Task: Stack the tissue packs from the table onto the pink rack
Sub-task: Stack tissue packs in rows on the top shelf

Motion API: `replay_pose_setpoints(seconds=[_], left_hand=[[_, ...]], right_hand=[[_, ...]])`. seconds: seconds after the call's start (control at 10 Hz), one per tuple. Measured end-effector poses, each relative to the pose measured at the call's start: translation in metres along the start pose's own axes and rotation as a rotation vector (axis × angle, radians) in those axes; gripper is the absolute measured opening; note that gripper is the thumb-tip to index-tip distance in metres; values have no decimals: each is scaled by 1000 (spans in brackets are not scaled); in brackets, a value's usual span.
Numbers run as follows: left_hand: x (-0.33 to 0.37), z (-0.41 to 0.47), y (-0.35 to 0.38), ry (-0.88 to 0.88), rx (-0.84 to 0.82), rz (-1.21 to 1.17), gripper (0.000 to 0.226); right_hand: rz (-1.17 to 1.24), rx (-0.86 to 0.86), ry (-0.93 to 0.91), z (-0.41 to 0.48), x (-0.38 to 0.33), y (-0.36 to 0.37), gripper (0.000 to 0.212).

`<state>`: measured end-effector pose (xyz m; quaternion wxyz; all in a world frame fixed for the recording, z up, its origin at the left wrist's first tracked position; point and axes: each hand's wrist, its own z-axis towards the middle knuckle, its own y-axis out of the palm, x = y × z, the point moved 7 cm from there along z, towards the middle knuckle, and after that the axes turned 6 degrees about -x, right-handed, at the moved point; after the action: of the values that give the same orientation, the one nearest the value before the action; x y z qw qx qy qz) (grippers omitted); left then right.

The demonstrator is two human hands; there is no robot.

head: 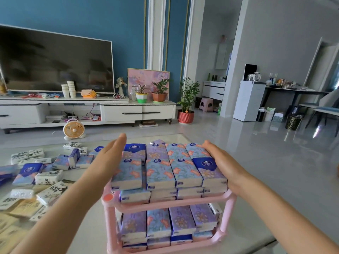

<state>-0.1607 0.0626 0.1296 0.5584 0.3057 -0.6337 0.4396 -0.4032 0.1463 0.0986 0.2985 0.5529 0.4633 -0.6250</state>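
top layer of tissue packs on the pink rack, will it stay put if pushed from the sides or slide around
The top layer of tissue packs probably slides easily: the wrappers look glossy. The packs look soft and light, so they may squash or buckle upward. The left hand and right hand flanking both sides should limit this.

In the lower middle of the frame a pink rack point(110, 208) with two shelves stands on the pale surface point(88, 228), and both shelves are filled with rows of blue and purple tissue packs point(161, 173). The left hand point(108, 156) is flat and open against the left side of the top layer, and the right hand point(220, 162) lies with its fingers spread over the packs at the right side. At the left of the frame many loose packs point(36, 176) are scattered on the surface, some blue and some white with black letters.
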Motion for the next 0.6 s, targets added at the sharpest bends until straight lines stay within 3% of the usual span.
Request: replay_pose_setpoints(seconds=[0.1, 0.2, 0.3, 0.5, 0.6], left_hand=[[-3, 1, 0, -31, -21, -71, 58], [-26, 18, 3, -117, -55, -109, 90], [-41, 24, 7, -177, -90, -173, 111], [-25, 16, 16, -103, -39, -26, 61], [-27, 18, 16, -144, -33, -56, 64]], right_hand=[[13, 3, 4, 3, 2, 0, 51], [1, -13, 7, 3, 2, 0, 59], [1, -33, 3, 1, 1, 1, 82], [-5, -111, 55, 0, 1, 7, 50], [31, -112, 75, -1, 1, 7, 44]])
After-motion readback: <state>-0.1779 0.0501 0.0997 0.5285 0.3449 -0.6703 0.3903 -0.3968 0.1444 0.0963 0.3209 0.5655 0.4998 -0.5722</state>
